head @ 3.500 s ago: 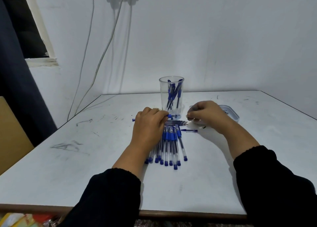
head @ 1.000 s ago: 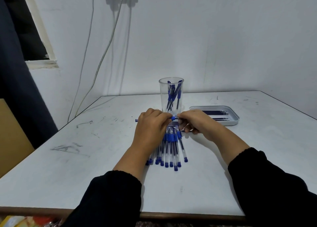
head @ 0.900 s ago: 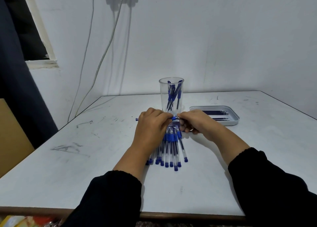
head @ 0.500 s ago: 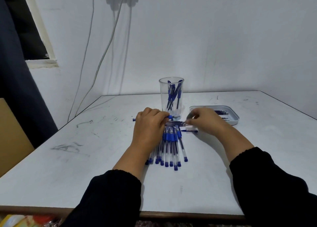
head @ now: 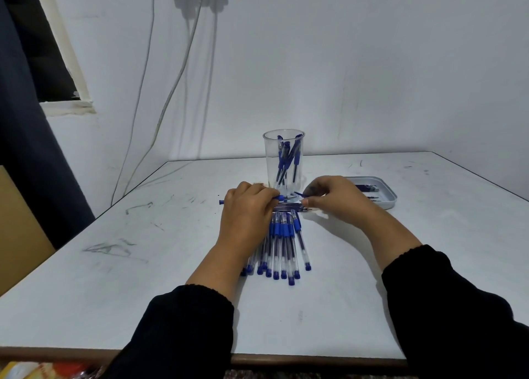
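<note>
Pen [head: 282, 197] gripped level in L hand [head: 246, 215], low over counter [head: 171, 264], in front of cup [head: 283, 149]. R hand [head: 335, 198] pinches small blue piece [head: 299, 194] near its tip. Align axes first, then push straight, no wobble.

The left hand [head: 246, 215] grips a pen [head: 282, 197] held crosswise above the white table [head: 143, 278], its blue end poking out left. The right hand [head: 335, 198] pinches a small blue piece [head: 299, 194] just beside the pen's tip. A row of pens [head: 282, 244] lies below; a clear cup [head: 283, 161] stands behind, a tray [head: 386, 205] at right
</note>
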`<state>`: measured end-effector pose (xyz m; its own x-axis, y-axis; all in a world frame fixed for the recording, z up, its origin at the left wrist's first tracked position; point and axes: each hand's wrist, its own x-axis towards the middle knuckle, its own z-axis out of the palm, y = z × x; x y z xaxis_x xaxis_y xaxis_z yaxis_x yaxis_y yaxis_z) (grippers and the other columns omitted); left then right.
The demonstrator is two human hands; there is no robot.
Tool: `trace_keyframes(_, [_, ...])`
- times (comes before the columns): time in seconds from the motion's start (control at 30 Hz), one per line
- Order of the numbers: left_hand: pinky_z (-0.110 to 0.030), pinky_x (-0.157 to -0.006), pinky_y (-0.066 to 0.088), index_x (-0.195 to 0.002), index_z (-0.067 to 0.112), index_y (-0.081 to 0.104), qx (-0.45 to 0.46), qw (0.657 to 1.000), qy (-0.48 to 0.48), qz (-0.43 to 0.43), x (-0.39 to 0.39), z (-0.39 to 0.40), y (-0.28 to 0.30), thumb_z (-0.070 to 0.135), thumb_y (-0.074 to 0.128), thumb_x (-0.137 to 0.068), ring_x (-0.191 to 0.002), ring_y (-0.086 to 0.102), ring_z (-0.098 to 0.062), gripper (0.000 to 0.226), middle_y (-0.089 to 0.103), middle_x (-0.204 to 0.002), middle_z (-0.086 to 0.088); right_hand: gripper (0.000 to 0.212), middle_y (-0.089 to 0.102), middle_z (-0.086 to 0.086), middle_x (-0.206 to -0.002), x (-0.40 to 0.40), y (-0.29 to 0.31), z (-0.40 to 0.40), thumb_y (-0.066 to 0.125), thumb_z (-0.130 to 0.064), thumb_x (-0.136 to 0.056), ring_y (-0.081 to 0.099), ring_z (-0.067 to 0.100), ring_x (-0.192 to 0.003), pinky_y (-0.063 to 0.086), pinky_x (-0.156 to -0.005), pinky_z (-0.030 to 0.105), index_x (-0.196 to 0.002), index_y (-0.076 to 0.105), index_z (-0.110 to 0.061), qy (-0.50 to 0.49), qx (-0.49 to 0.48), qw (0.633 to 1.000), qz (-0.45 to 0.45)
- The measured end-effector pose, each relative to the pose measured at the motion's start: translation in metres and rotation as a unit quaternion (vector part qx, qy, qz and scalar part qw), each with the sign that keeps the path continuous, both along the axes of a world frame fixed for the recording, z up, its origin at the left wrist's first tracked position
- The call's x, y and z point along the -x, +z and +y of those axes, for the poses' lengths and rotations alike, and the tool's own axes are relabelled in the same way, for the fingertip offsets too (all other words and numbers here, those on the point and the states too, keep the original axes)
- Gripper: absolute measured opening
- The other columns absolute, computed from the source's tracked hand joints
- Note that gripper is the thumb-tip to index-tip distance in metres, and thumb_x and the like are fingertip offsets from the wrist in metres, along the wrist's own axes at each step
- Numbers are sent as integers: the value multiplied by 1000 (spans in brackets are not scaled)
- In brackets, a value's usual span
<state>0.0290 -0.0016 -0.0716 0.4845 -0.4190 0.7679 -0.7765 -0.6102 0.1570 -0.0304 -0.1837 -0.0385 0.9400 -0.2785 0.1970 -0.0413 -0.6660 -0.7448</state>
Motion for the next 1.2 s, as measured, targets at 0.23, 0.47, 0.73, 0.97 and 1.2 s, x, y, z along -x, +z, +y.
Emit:
trace_keyframes(0.23, [-34,-77,34,-97,17,71,-14,1000,-9,6,0,-1,0,16,69,-84,-86,56,-23,13,69,-89,1,13,73,-1,-84,0,0,6,78,-17,-79,70,15,-82,53,-77,34,-86,68,-21,45,-56,997,2])
trace_keyframes(0.47, [-31,-85,31,-101,15,68,-3,999,-15,36,6,-1,3,20,63,-89,-94,53,-21,13,68,-93,1,14,73,-3,-81,2,3,11,77,-13,-79,68,12,-79,52,-86,34,-86,72,-24,71,-76,995,-12])
trace_keyframes(0.73, [-27,-87,27,-110,14,66,29,998,-9,56,12,-1,8,21,59,-92,-97,51,-21,21,66,-99,-4,14,71,-5,-68,4,5,15,73,-5,-80,64,0,-58,41,-49,9,-86,73,-18,76,-112,990,-28])
trace_keyframes(0.97, [-27,-84,24,-98,15,69,18,999,-10,36,13,-2,11,20,61,-91,-88,55,-20,12,67,-87,-2,16,69,-7,-64,4,6,15,73,0,-78,59,-4,-54,42,-50,8,-91,75,-9,83,-115,989,-42])
trace_keyframes(1.2, [-29,-81,24,-95,17,69,11,1000,-5,25,12,-3,14,25,56,-94,-83,55,-19,16,67,-81,0,17,72,-5,-66,5,8,15,76,0,-75,64,1,-61,45,-57,13,-84,76,-15,88,-115,988,-57])
